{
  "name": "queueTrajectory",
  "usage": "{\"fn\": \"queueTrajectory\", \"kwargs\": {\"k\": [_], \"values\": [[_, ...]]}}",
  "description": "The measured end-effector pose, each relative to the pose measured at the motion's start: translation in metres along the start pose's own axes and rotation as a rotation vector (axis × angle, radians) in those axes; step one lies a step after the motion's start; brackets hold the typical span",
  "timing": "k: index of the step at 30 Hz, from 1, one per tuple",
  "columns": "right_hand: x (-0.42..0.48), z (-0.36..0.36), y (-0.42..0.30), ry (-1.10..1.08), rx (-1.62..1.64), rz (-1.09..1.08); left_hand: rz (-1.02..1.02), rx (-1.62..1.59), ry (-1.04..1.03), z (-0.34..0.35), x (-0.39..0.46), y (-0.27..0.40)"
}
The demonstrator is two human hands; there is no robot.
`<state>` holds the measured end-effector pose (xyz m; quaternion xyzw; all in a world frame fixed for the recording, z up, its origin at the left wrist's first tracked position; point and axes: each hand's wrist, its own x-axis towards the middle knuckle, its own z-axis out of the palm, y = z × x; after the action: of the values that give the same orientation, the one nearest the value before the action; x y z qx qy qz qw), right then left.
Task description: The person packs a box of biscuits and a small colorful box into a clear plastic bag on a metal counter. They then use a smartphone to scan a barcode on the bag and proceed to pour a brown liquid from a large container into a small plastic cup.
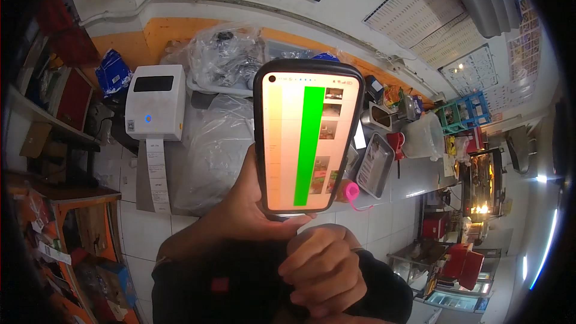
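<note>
My left hand (pixel 252 216) grips a smartphone (pixel 310 139) in a dark case from below, holding it upright with its lit screen towards me. The screen shows a bright green bar, pale columns and several small pictures. Just below the phone, my right hand (pixel 326 270) has its fingers curled in, with nothing visible in them. Behind the phone, to the left, a sheet of clear plastic (pixel 216 144) lies over part of the steel table (pixel 420 180). A white label printer (pixel 155 99) stands beside it, with a printed paper strip (pixel 157 175) hanging from its front.
A plastic tub (pixel 220 85) with clear bags sits at the back. Rightward are a metal tray (pixel 375 166), a bottle with a pink lid (pixel 348 189), a red-handled item (pixel 396 144) and a translucent container (pixel 423 137). Shelving (pixel 85 202) stands at the left.
</note>
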<state>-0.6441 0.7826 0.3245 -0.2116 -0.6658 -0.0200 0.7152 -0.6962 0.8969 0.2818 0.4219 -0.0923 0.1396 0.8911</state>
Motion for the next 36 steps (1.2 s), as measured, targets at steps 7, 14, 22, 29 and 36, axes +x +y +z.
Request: {"fn": "queueTrajectory", "kwargs": {"k": [7,14,22,29,36], "values": [[-0.003,0.011,-0.001,0.062,0.035,0.008,-0.045,-0.072,0.021,0.006,-0.002,0.006],[0.001,0.012,-0.005,0.015,0.032,0.03,-0.108,-0.072,-0.015,0.006,-0.003,0.01],[-0.003,-0.001,-0.002,-0.051,0.061,-0.04,-0.071,-0.047,-0.011,0.006,-0.005,0.008],[-0.01,-0.026,-0.005,-0.02,-0.028,-0.04,-0.035,0.031,0.0,-0.003,-0.011,0.003],[-0.018,-0.063,-0.006,0.345,-0.796,0.136,-0.086,0.052,-0.104,-0.004,-0.006,-0.003]]}}
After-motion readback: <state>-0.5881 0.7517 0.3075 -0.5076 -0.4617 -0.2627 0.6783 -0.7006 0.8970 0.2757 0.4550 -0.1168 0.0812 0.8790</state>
